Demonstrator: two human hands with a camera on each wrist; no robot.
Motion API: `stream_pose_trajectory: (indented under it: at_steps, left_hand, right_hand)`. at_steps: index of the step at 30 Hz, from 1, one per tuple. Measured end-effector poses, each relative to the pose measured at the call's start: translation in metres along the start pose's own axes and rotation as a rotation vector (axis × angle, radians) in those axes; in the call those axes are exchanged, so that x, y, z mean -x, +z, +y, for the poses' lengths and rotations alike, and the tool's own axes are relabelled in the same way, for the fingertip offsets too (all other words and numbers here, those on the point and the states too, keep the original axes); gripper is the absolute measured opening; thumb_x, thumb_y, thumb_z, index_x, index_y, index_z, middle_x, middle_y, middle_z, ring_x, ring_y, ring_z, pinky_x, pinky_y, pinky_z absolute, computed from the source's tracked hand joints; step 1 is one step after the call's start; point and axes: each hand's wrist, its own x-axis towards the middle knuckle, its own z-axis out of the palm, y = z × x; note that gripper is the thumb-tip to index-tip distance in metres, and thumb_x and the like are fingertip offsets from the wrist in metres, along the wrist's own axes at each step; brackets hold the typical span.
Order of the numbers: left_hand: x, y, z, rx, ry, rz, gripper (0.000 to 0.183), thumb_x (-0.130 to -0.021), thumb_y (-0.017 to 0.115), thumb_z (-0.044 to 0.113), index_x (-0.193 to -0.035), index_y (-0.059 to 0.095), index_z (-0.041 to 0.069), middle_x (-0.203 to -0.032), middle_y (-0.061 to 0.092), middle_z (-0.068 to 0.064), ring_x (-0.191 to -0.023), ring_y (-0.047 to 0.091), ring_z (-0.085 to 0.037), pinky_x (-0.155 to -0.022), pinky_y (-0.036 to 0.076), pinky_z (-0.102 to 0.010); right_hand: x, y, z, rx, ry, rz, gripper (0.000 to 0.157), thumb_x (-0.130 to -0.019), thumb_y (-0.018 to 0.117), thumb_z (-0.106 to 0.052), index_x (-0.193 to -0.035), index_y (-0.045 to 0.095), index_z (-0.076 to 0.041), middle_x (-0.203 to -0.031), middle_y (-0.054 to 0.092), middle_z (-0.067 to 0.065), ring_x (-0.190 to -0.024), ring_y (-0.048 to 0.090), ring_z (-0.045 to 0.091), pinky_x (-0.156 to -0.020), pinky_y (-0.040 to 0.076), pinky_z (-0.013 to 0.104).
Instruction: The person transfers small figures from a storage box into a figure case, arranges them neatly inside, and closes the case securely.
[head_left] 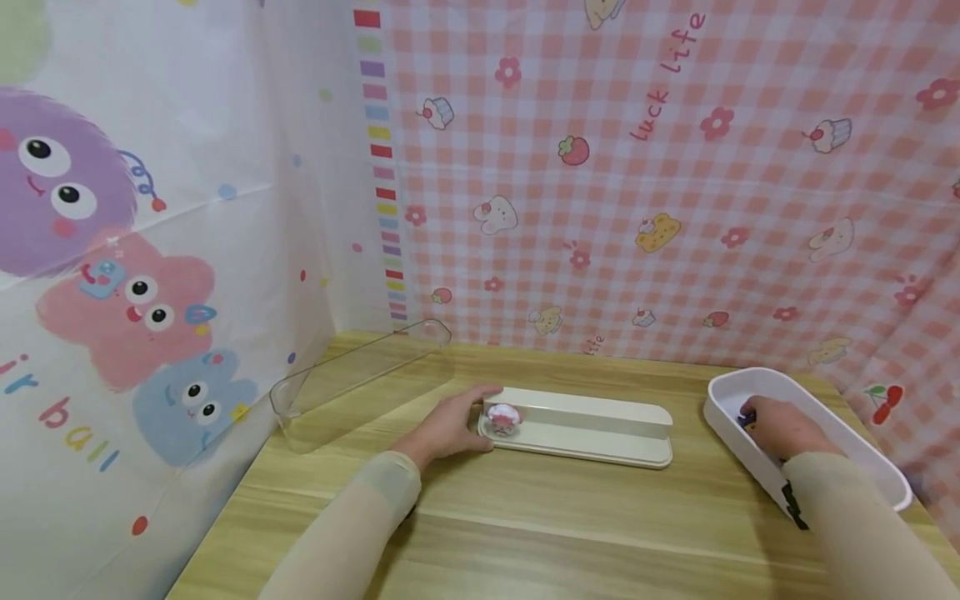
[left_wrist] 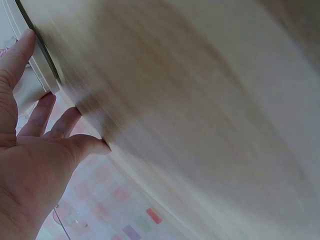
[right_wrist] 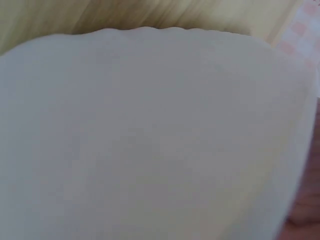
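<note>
the left hand (head_left: 450, 423), thumb and fingers spread apart, grips the left end of the cream tray (head_left: 588, 437), where a small pink-and-white figure (head_left: 503, 421) sits. the right hand (head_left: 783, 427), inside the white bin (head_left: 757, 386), pinches a small purple-and-yellow object (head_left: 747, 420), partly hidden by the fingers. a transparent cover (head_left: 363, 385) is on the wooden table (head_left: 600, 533), left of the tray.

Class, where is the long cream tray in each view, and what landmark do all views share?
Head: the cream tray lies low, just right of centre.
Left wrist: upper-left corner, cut off by the edge.
Right wrist: not in it.
Shared landmark: the wooden table.
</note>
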Motion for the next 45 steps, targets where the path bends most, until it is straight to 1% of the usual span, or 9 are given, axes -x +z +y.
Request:
stream_pose_trajectory:
  at_steps: [5, 8, 14, 19, 24, 28, 31, 40, 45]
  left_hand:
    - [0.000, 0.001, 0.002, -0.001, 0.012, -0.005, 0.091, -0.082, 0.095, 0.015, -0.159, 0.048, 0.026, -0.156, 0.060, -0.013, -0.147, 0.054, -0.036, -0.124, 0.043, -0.056]
    - [0.000, 0.001, 0.002, -0.007, 0.014, -0.007, 0.091, -0.082, 0.095, 0.015, -0.159, 0.048, 0.026, -0.156, 0.060, -0.014, -0.146, 0.055, -0.036, -0.123, 0.044, -0.055]
    - [0.001, 0.000, 0.003, -0.015, 0.000, 0.000, 0.092, -0.082, 0.095, 0.015, -0.160, 0.047, 0.028, -0.157, 0.059, -0.013, -0.147, 0.054, -0.037, -0.123, 0.043, -0.056]
    - [0.003, 0.000, 0.001, -0.008, -0.005, 0.000, 0.092, -0.082, 0.094, 0.015, -0.160, 0.047, 0.028, -0.158, 0.059, -0.013, -0.148, 0.052, -0.037, -0.124, 0.042, -0.056]
    - [0.003, 0.001, 0.001, 0.003, -0.009, 0.004, 0.092, -0.082, 0.095, 0.015, -0.160, 0.047, 0.028, -0.157, 0.059, -0.013, -0.149, 0.052, -0.037, -0.124, 0.043, -0.057]
    - [0.004, 0.002, 0.001, 0.004, -0.009, 0.000, 0.092, -0.082, 0.094, 0.015, -0.160, 0.047, 0.028, -0.158, 0.058, -0.013, -0.149, 0.051, -0.038, -0.124, 0.042, -0.057]
    - [0.004, 0.002, 0.002, -0.001, -0.009, -0.002, 0.092, -0.083, 0.094, 0.016, -0.160, 0.046, 0.029, -0.158, 0.058, -0.013, -0.149, 0.051, -0.038, -0.125, 0.041, -0.057]
    - [0.003, 0.002, 0.002, -0.004, -0.008, 0.003, 0.092, -0.083, 0.094, 0.016, -0.160, 0.046, 0.028, -0.157, 0.059, -0.014, -0.149, 0.052, -0.038, -0.124, 0.042, -0.057]
    - [0.001, 0.000, 0.004, -0.007, -0.011, 0.004, 0.092, -0.083, 0.094, 0.016, -0.160, 0.046, 0.029, -0.158, 0.058, -0.013, -0.149, 0.051, -0.038, -0.124, 0.042, -0.057]
  right_hand:
    - [0.005, 0.000, -0.001, -0.025, -0.012, 0.033, 0.023, -0.096, 0.068, -0.011, -0.112, 0.065, 0.006, -0.102, 0.071, 0.024, -0.082, 0.062, 0.027, -0.069, 0.053, 0.040]
    - [0.010, -0.002, -0.002, -0.051, -0.001, 0.080, 0.029, -0.095, 0.071, -0.015, -0.112, 0.062, 0.008, -0.100, 0.070, 0.024, -0.077, 0.061, 0.025, -0.063, 0.050, 0.036]
    - [0.017, -0.004, -0.005, -0.127, 0.020, 0.133, 0.055, -0.095, 0.072, -0.022, -0.130, 0.049, 0.014, -0.102, 0.066, 0.031, -0.065, 0.060, 0.023, -0.055, 0.051, 0.037]
    - [0.023, 0.000, -0.003, -0.192, -0.019, 0.154, 0.051, -0.095, 0.073, -0.019, -0.130, 0.056, 0.012, -0.096, 0.070, 0.024, -0.055, 0.060, 0.020, -0.050, 0.053, 0.037]
    - [0.028, -0.005, -0.004, -0.187, -0.001, 0.151, 0.041, -0.093, 0.078, -0.018, -0.115, 0.062, 0.013, -0.084, 0.068, 0.014, -0.060, 0.062, 0.019, -0.054, 0.054, 0.036]
    - [0.029, -0.010, -0.002, -0.166, 0.048, 0.105, 0.038, -0.091, 0.082, -0.018, -0.107, 0.061, 0.010, -0.082, 0.064, 0.012, -0.067, 0.061, 0.020, -0.059, 0.053, 0.035]
    - [0.030, -0.011, -0.001, -0.148, 0.041, 0.086, 0.038, -0.088, 0.084, -0.018, -0.104, 0.061, 0.007, -0.082, 0.064, 0.012, -0.070, 0.061, 0.020, -0.060, 0.052, 0.034]
    - [0.036, -0.013, 0.009, -0.102, -0.017, 0.098, 0.042, -0.083, 0.088, -0.022, -0.103, 0.063, 0.006, -0.088, 0.065, 0.015, -0.079, 0.059, 0.027, -0.066, 0.049, 0.034]
    - [0.039, -0.015, 0.013, -0.146, -0.012, 0.115, 0.046, -0.085, 0.089, -0.024, -0.108, 0.064, 0.008, -0.091, 0.068, 0.016, -0.081, 0.059, 0.026, -0.068, 0.048, 0.033]
